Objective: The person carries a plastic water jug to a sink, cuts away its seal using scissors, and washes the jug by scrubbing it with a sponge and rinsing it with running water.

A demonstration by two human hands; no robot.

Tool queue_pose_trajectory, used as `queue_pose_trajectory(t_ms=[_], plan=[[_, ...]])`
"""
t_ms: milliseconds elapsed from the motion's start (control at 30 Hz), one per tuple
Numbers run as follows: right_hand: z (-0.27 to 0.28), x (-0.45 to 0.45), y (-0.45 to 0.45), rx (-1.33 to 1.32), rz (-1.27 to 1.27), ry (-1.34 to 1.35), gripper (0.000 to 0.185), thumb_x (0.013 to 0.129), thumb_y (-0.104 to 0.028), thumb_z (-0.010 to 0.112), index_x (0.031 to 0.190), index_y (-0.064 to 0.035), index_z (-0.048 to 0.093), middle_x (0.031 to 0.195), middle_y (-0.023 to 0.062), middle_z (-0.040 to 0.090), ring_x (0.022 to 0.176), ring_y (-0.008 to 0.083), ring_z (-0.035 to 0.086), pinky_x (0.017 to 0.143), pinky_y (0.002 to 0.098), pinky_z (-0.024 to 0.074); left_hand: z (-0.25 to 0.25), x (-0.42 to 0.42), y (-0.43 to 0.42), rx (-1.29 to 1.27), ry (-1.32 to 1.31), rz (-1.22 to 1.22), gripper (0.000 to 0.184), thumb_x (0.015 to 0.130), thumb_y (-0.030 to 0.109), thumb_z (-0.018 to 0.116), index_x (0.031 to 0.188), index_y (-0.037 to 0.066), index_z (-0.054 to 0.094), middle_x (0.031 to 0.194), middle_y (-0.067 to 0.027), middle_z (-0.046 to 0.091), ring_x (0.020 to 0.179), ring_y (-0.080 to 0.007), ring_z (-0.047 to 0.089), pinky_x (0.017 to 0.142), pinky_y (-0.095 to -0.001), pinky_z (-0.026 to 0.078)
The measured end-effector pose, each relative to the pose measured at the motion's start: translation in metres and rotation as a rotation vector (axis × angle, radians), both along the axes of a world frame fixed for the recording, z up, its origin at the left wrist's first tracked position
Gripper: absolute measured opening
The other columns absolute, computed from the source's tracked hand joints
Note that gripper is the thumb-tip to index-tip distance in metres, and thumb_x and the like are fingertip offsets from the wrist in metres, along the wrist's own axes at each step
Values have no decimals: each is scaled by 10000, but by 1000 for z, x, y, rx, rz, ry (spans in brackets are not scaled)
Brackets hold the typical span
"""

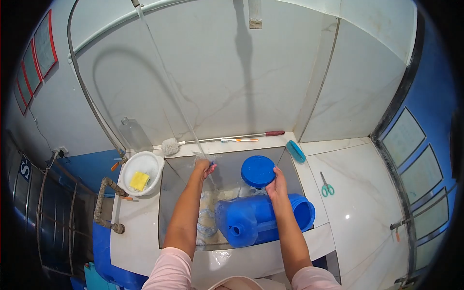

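Observation:
My right hand grips the edge of a round blue lid above the sink. Below the lid a large blue jug lies on its side in the grey sink, its wide mouth facing right. My left hand is closed at the sink's back left, around something small and blue that I cannot make out. Water streams down from a hose at the top and splashes at my left hand. Pale items under water lie at the bottom of the sink.
A white basin with a yellow sponge stands left of the sink. Along the back ledge lie a long-handled brush and a toothbrush. A teal brush and green-handled scissors are at right.

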State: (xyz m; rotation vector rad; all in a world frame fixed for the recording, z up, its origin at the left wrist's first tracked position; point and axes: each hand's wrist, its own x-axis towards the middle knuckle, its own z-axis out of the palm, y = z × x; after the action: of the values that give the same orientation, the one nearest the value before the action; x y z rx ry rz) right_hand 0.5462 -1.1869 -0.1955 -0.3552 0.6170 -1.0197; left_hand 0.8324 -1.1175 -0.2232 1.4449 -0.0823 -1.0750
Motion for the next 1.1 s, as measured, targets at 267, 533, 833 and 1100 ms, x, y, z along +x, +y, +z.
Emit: queue_pose_trajectory(t_ms=[267,533,833,1100], plan=[[-13,-11,16,53,-194,-18,391,882,-132,480,1243,-21,381,1203,134,472,1120,246,474,947,396,406,-23,17,-11,-13,-31,-19,138,827,-18,353,927,-43,445,722,-169,610,415,-123,498,334,-206,421],[2,-12,22,-11,-258,53,441,873,-141,496,1277,-33,357,1209,129,459,1100,230,476,930,363,411,-20,-16,22,305,-259,-423,172,851,81,361,942,-17,471,573,-68,502,402,-121,427,326,-246,337],[9,8,40,-90,-292,47,424,808,-72,572,1189,-1,399,1119,141,498,1027,208,510,838,344,464,71,-149,185,-24,-829,-736,289,875,232,510,1050,3,483,879,-85,501,741,-149,517,618,-293,453],[30,62,97,-101,-463,269,449,854,-154,566,1214,19,361,1116,136,507,964,201,506,869,315,399,70,-176,245,357,-866,-544,332,876,277,515,978,-39,498,614,-138,501,584,-304,556,588,-375,462]])
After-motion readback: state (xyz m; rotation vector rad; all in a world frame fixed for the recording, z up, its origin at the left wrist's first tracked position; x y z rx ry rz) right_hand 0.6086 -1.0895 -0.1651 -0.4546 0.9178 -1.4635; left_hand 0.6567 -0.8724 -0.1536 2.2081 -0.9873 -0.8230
